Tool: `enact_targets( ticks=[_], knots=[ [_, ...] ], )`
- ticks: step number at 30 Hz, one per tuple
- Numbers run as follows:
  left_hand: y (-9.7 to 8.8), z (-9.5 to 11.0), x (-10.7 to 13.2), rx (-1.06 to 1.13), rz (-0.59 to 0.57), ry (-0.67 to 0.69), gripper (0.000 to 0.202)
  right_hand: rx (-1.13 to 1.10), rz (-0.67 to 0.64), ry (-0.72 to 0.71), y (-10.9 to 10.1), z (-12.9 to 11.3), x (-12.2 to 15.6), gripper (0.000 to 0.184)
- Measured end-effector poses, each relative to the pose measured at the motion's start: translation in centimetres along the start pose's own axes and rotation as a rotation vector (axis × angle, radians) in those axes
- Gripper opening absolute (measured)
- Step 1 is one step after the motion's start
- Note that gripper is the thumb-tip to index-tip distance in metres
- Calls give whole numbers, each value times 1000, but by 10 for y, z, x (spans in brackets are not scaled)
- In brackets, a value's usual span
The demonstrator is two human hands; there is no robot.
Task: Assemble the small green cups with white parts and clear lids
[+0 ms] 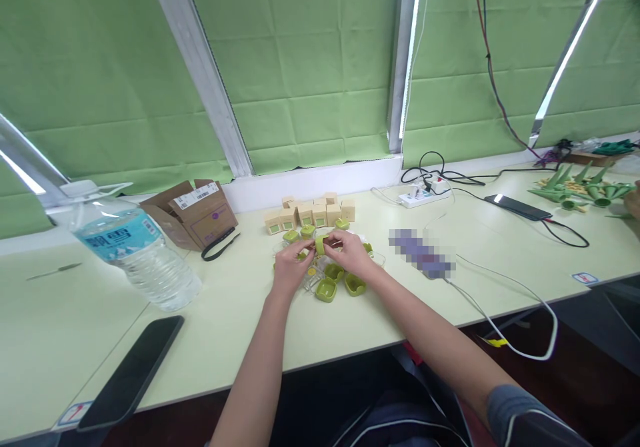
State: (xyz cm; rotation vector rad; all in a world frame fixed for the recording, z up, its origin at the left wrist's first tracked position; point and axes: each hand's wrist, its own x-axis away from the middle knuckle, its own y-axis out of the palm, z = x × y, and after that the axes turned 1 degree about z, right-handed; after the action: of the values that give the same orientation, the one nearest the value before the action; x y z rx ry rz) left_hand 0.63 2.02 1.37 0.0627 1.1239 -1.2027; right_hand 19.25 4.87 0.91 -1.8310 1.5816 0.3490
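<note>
Work on the green piece (320, 246) looks unfinished: it sits raised between both hands over the middle of the table (240, 324). Left hand (291, 265) and right hand (351, 255) each pinch it with the fingertips, from the left and right sides; what exactly the fingers do to it is too small to tell. On the far side, tan blocks (320, 216) stand grouped in uneven rows, several showing a small green square in front; these may be a finished group, though that is only a judgement. Between them and the hands lie a few green lumps (307, 232), which could be done or waiting. On the near side, open green shells (326, 290) lie loose, their hollows facing up, beside clear, tangled bits (309, 282). Those seem still to be dealt with, so a fair share appears left; no exact count is possible, since the hands hide part of the pile.
</note>
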Motion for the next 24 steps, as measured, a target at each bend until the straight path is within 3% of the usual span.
enact_targets(
  ticks=[7,15,24],
  knots=[
    [-1,4,-1,11,-60,38,42,33,3,-6,-1,-3,1,5],
    [-1,7,0,-8,-92,148,45,38,-12,-27,-2,-7,1,6],
    [0,7,0,-28,-98,135,44,60,-20,-39,-2,-6,1,4]
  ],
)
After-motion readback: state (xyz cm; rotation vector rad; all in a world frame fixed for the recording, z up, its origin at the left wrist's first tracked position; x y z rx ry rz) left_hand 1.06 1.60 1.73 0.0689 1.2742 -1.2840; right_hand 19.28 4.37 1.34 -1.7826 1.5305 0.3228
